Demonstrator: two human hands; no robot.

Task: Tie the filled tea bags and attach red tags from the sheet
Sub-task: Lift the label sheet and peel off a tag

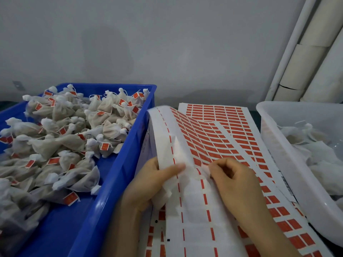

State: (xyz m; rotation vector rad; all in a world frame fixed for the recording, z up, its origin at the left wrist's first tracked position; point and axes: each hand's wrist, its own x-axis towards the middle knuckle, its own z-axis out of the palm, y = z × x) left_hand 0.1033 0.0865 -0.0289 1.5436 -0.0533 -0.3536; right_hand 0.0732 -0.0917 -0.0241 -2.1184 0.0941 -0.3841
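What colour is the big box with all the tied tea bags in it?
Blue: the box shows best in the head view.

Dim, flat light over my work; a soft shadow smudges the wall (107,51), edges bow outward, everything slightly blurred.

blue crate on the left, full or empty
Fairly full: the blue crate holds a heap of tied tea bags with red tags, bare floor showing near its front.
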